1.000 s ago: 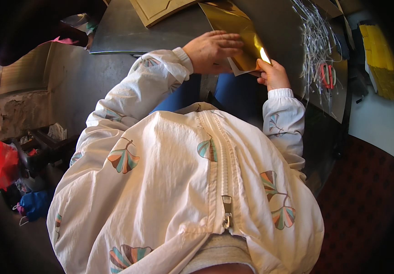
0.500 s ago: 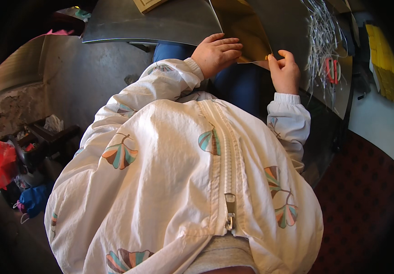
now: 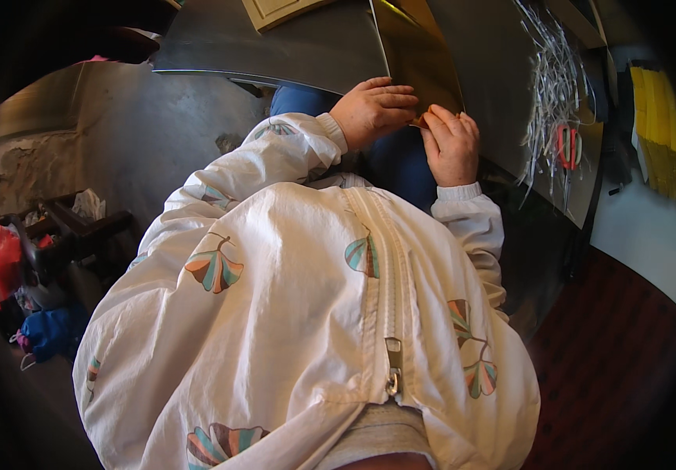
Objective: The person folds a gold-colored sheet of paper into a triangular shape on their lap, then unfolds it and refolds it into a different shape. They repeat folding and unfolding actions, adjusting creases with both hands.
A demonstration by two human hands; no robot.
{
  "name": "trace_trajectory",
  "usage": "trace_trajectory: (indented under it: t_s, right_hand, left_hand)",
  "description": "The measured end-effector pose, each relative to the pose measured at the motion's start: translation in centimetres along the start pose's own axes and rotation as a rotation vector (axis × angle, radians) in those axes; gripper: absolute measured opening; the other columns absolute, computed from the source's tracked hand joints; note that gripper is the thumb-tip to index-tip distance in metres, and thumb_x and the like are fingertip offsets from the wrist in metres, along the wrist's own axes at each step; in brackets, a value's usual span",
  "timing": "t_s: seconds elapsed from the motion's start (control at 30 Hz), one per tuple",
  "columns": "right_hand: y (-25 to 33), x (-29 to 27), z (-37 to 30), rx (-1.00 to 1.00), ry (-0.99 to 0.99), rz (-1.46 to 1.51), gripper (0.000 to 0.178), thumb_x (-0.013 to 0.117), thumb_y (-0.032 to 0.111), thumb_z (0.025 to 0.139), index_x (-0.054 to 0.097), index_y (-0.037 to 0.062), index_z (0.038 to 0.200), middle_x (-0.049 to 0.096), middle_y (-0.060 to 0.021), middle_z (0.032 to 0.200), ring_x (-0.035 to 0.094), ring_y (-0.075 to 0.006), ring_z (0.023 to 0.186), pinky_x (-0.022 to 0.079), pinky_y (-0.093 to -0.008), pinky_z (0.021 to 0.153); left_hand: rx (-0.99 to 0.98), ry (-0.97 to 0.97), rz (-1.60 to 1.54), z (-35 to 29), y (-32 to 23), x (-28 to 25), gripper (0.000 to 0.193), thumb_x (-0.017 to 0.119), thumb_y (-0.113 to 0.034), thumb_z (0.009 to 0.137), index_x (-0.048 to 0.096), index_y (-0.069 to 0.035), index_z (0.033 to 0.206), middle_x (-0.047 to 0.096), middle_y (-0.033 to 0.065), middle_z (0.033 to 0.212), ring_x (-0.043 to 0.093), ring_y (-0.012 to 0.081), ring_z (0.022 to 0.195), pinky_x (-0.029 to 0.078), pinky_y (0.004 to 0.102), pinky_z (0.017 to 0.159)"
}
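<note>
A shiny gold sheet (image 3: 416, 55) lies on the dark table and reaches its near edge, in front of me. My left hand (image 3: 374, 113) rests at the sheet's near left corner, palm down, its fingers stretched out to the right. Close beside it, my right hand (image 3: 452, 141) pinches the sheet's near edge between thumb and fingers. A small bit of the sheet is turned up there. The fingers partly hide this edge, so I cannot tell how far it is folded.
On the table's right lie a bundle of thin silvery strips (image 3: 555, 86) and red-handled scissors (image 3: 567, 147). Yellow strips (image 3: 663, 113) sit on a white surface farther right. A pale wooden panel (image 3: 283, 11) lies at the back. Cluttered dark furniture (image 3: 79, 235) stands at left.
My right hand has moved left, from the sheet's near right corner to beside my left hand, and the edge it holds has come along. My left hand has shifted only slightly.
</note>
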State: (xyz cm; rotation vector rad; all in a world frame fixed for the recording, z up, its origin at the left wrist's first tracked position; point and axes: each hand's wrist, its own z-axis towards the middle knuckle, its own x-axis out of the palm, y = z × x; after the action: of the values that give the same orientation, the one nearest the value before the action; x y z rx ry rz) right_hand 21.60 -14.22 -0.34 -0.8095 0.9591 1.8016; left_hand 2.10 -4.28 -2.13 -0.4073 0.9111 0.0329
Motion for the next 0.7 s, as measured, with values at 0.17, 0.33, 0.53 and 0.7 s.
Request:
trace_trajectory:
  t_s: [0.17, 0.33, 0.53, 0.7]
  right_hand:
    - [1.2, 0.5, 0.4, -0.024, -0.075, 0.011, 0.016, 0.069, 0.011, 0.081, 0.070, 0.0068, 0.096, 0.069, -0.0064, 0.103, 0.064, -0.0264, 0.086, 0.045, -0.0453, 0.096]
    - [2.1, 0.7, 0.9, -0.048, -0.028, 0.017, 0.016, 0.066, 0.010, 0.081, 0.068, 0.0053, 0.097, 0.067, -0.0081, 0.104, 0.062, -0.0270, 0.089, 0.044, -0.0459, 0.096]
    - [2.1, 0.5, 0.9, -0.020, 0.038, 0.033, 0.022, 0.065, 0.004, 0.081, 0.070, 0.0050, 0.102, 0.066, -0.0100, 0.113, 0.062, -0.0303, 0.098, 0.043, -0.0459, 0.098]
    - [2.0, 0.7, 0.8, -0.045, 0.003, 0.011, 0.019, 0.065, 0.006, 0.081, 0.068, 0.0065, 0.100, 0.066, -0.0090, 0.109, 0.063, -0.0263, 0.092, 0.043, -0.0449, 0.098]
  left_hand:
    - [-0.035, -0.054, 0.024, 0.4, -0.5, -0.3, 0.024, 0.073, -0.015, 0.082, 0.069, -0.014, 0.106, 0.066, 0.0035, 0.121, 0.056, 0.0212, 0.125, 0.039, 0.0455, 0.107]
    - [-0.067, 0.044, -0.006, 0.3, -0.6, -0.8, 0.022, 0.071, -0.013, 0.081, 0.066, -0.011, 0.101, 0.067, 0.0031, 0.114, 0.058, 0.0221, 0.121, 0.039, 0.0461, 0.109]
    - [-0.039, 0.027, -0.024, 0.4, -0.5, -1.5, 0.022, 0.070, -0.012, 0.080, 0.067, -0.009, 0.101, 0.068, 0.0036, 0.113, 0.060, 0.0217, 0.118, 0.044, 0.0442, 0.105]
    - [0.070, 0.127, -0.252, 1.2, 0.3, -3.6, 0.038, 0.061, -0.005, 0.071, 0.066, -0.004, 0.109, 0.064, 0.0142, 0.121, 0.056, 0.0310, 0.123, 0.043, 0.0448, 0.105]
